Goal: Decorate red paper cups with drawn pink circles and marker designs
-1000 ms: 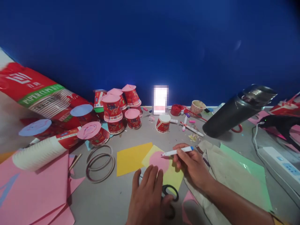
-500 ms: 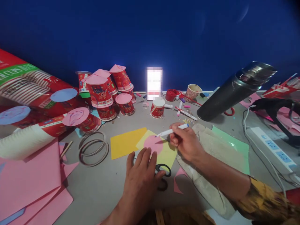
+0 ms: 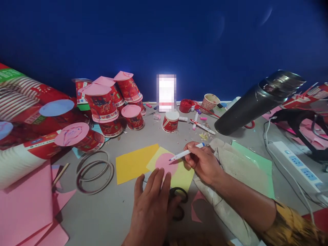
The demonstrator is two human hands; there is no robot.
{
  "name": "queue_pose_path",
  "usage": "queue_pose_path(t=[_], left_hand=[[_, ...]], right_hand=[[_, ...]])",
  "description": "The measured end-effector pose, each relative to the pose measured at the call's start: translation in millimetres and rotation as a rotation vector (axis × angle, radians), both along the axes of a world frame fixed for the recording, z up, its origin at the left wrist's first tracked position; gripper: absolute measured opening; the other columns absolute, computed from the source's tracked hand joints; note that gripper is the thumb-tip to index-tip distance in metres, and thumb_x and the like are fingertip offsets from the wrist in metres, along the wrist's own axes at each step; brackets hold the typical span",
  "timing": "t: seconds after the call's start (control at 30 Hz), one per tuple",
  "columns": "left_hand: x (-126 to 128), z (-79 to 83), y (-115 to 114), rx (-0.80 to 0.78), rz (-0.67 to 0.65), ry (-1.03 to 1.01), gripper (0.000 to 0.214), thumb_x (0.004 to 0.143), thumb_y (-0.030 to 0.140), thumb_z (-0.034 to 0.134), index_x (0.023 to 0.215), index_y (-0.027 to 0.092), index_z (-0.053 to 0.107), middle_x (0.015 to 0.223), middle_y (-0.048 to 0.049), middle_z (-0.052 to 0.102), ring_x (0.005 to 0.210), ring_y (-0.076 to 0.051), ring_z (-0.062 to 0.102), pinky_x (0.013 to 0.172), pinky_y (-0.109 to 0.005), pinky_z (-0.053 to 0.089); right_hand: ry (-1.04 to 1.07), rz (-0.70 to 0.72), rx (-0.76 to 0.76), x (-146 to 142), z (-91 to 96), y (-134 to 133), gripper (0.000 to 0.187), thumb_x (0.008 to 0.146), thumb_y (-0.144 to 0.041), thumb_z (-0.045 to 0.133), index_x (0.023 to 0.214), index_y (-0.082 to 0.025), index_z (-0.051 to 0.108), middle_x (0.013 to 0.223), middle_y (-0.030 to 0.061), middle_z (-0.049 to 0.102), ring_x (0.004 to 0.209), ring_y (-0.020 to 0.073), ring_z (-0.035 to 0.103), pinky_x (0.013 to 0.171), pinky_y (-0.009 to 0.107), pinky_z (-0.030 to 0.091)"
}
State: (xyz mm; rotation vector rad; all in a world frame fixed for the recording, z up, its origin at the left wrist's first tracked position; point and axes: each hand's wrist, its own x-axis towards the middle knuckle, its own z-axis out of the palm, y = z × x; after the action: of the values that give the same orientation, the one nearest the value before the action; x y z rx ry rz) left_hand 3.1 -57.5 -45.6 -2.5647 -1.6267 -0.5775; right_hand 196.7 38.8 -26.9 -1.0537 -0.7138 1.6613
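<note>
My right hand (image 3: 202, 161) grips a white marker (image 3: 186, 152) with a blue end, its tip touching a pink paper circle (image 3: 166, 163). The circle lies on a pale yellow sheet (image 3: 183, 174), beside a darker yellow square (image 3: 132, 163). My left hand (image 3: 151, 206) lies flat on the table with fingers stretched out, fingertips at the circle's near edge. It partly covers black scissors (image 3: 179, 201).
Red paper cups with pink lids (image 3: 107, 102) pile up at the back left, next to cup sleeves (image 3: 23, 99). Pink sheets (image 3: 25, 205), wire rings (image 3: 93, 171), a dark flask (image 3: 256, 102), a power strip (image 3: 294, 162), a green sheet (image 3: 252, 159) and loose markers (image 3: 202, 126) surround the work.
The view has shifted, so everything sits lower and further left. The marker tip has come down onto the pink circle. My left hand stays flat by the scissors.
</note>
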Motion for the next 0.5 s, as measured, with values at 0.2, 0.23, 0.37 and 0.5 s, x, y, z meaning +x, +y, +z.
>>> queue_pose_path(t=[0.2,0.23,0.37,0.5], left_hand=[[-3.1,-3.1,-0.1,0.007,-0.013,-0.004,0.036,0.103,0.042,0.058,0.131,0.02,0.066,0.134,-0.0108,0.074,0.12,-0.029,0.068,0.107,-0.051,0.037],[-3.7,-4.4,0.0,0.006,-0.014,-0.002,0.037,0.103,0.042,0.059,0.132,0.021,0.066,0.134,-0.0103,0.075,0.12,-0.029,0.068,0.107,-0.051,0.037],[-4.5,-8.0,0.2,-0.023,-0.006,-0.001,0.04,0.102,0.044,0.06,0.135,0.022,0.064,0.136,-0.0094,0.074,0.123,-0.03,0.067,0.108,-0.054,0.038],[0.4,-1.4,-2.3,-0.102,0.019,-0.016,0.041,0.101,0.045,0.063,0.135,0.021,0.064,0.138,-0.0108,0.072,0.125,-0.032,0.066,0.11,-0.059,0.039]], right_hand=[[0.025,0.001,-0.066,0.0,0.1,0.1,0.037,0.07,-0.046,0.091,0.077,-0.018,0.069,0.054,-0.0045,0.06,0.044,0.0071,0.044,0.044,0.019,0.039],[0.021,0.003,-0.068,0.0,0.5,-0.1,0.038,0.07,-0.046,0.092,0.077,-0.018,0.069,0.055,-0.004,0.061,0.045,0.0072,0.045,0.044,0.019,0.038],[-0.006,0.01,-0.052,-0.2,3.1,0.2,0.042,0.068,-0.05,0.094,0.078,-0.017,0.07,0.059,-0.0023,0.064,0.046,0.0072,0.047,0.044,0.018,0.038],[-0.018,-0.006,-0.036,1.4,6.5,-1.0,0.043,0.066,-0.051,0.096,0.077,-0.018,0.071,0.058,-0.0027,0.062,0.046,0.0072,0.046,0.042,0.018,0.035]])
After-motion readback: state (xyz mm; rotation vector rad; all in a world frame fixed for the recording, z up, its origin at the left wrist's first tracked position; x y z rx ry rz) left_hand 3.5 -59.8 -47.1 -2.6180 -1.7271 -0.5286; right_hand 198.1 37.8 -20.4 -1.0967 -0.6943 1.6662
